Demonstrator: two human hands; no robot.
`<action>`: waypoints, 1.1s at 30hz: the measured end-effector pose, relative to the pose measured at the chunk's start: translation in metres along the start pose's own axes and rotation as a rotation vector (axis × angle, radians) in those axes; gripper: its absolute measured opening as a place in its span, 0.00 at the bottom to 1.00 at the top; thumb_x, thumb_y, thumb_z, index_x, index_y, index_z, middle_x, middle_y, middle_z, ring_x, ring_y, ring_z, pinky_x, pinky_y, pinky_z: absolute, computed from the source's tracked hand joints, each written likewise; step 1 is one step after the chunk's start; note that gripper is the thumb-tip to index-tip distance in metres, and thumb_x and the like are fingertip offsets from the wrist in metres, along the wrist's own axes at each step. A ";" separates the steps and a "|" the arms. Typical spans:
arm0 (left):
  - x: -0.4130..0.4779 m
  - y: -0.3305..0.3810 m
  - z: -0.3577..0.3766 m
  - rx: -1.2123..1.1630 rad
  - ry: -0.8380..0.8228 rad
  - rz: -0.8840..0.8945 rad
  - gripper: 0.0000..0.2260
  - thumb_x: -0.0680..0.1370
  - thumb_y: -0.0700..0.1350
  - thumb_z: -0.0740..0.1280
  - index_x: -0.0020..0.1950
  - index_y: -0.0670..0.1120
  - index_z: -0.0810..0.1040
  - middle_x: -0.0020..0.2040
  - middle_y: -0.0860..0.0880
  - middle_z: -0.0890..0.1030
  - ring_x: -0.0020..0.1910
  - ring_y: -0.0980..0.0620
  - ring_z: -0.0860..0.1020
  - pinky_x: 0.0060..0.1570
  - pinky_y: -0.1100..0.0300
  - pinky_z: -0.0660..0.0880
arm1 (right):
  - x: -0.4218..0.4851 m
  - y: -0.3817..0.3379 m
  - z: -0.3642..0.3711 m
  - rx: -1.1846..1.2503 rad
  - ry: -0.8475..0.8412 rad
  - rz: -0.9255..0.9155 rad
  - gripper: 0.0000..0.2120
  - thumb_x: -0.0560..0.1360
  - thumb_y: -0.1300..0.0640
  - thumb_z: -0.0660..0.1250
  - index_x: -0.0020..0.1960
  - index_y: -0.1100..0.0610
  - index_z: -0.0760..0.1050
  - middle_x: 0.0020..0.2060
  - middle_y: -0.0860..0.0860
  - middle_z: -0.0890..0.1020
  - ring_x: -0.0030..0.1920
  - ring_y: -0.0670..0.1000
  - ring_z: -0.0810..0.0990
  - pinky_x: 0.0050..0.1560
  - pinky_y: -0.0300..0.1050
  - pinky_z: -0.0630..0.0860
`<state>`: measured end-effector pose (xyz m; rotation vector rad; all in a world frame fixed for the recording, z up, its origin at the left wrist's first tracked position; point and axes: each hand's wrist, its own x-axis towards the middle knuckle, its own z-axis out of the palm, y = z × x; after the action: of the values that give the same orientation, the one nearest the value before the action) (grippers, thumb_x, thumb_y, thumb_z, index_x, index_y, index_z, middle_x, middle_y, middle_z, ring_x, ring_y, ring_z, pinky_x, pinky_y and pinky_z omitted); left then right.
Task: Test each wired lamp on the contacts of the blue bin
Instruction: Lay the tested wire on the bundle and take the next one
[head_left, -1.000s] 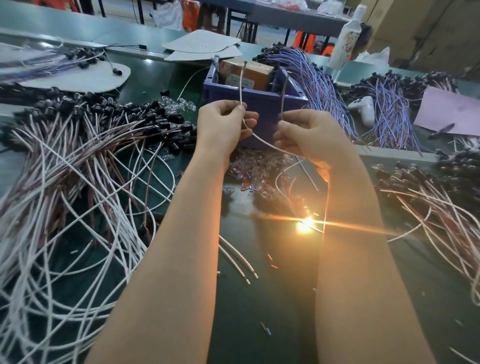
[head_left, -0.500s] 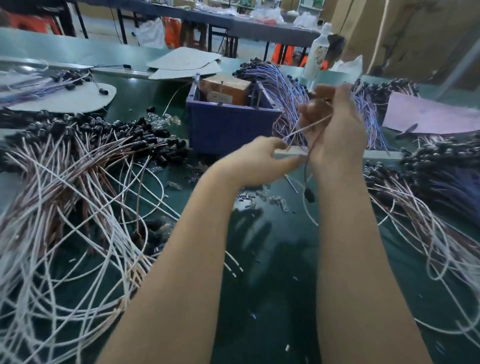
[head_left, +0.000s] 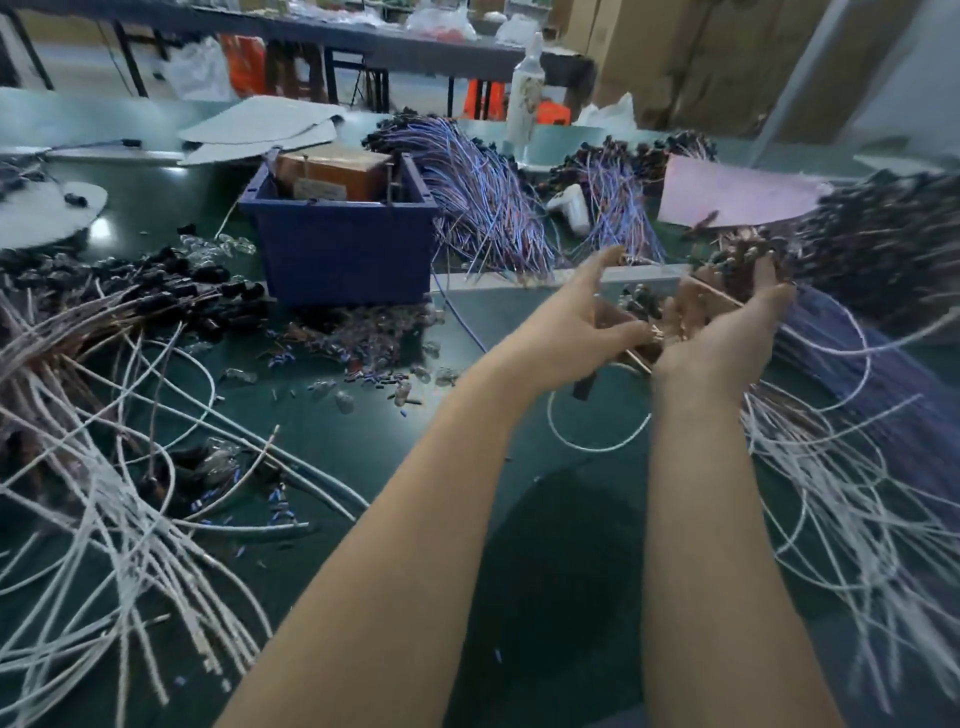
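Copper-tipped wire ends show between the two hands, which are now apart and open. The left hand (head_left: 576, 325) has its fingers spread, and the right hand (head_left: 727, 332) lies palm up with loose fingers. Neither hand is clamped on anything that can be made out. Blur hides whether a fingertip still brushes the lead.

Just below them the wired lamp (head_left: 597, 441) hangs as a white loop with its black holder at the top. It is unlit and close above the bench (head_left: 545, 519).

A second ago both hands pinched this lead's two ends against the contacts (head_left: 388, 183), which stand up from the blue bin (head_left: 343, 249), and the lamp glowed brightly near the bench's front edge. Half a second ago the hands were already lifting away to the right with the light out. Now they have swung well clear of the bin and let go beside the heap of lamps (head_left: 857, 244) along the bench's right edge.

The likely reading is that this lamp passed and is being dropped with the finished ones. The bin sits toward the far middle of the bench with a brown box (head_left: 332, 174) inside and nothing touching its contacts. A large tangle of white leads (head_left: 104, 322) covers the left edge, probably the untested stock, so fetching the next lamp from there looks like the step to come.
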<state>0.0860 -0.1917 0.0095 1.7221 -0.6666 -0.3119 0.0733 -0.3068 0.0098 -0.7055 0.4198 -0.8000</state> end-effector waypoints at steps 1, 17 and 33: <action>0.005 0.003 0.002 0.011 0.017 0.025 0.32 0.79 0.40 0.64 0.78 0.48 0.49 0.48 0.47 0.81 0.39 0.53 0.76 0.46 0.58 0.74 | 0.003 -0.004 -0.009 -0.006 -0.017 0.049 0.22 0.81 0.40 0.49 0.63 0.50 0.72 0.41 0.51 0.79 0.39 0.48 0.77 0.43 0.41 0.74; 0.055 0.056 0.029 0.748 -0.385 0.067 0.10 0.80 0.48 0.62 0.45 0.44 0.78 0.36 0.51 0.76 0.33 0.53 0.71 0.36 0.61 0.67 | 0.034 -0.050 -0.052 -0.426 -0.318 0.263 0.19 0.75 0.40 0.64 0.43 0.56 0.74 0.26 0.46 0.69 0.22 0.41 0.63 0.22 0.30 0.60; 0.063 0.006 0.037 0.450 -0.204 -0.054 0.06 0.79 0.51 0.65 0.44 0.51 0.77 0.39 0.55 0.77 0.37 0.60 0.74 0.38 0.67 0.70 | 0.048 -0.047 -0.058 0.125 0.253 -0.087 0.06 0.77 0.67 0.62 0.43 0.61 0.71 0.31 0.52 0.76 0.23 0.43 0.70 0.25 0.34 0.67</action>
<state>0.1149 -0.2594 0.0146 2.1580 -0.8892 -0.4015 0.0461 -0.3907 -0.0013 -0.5097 0.5643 -0.9936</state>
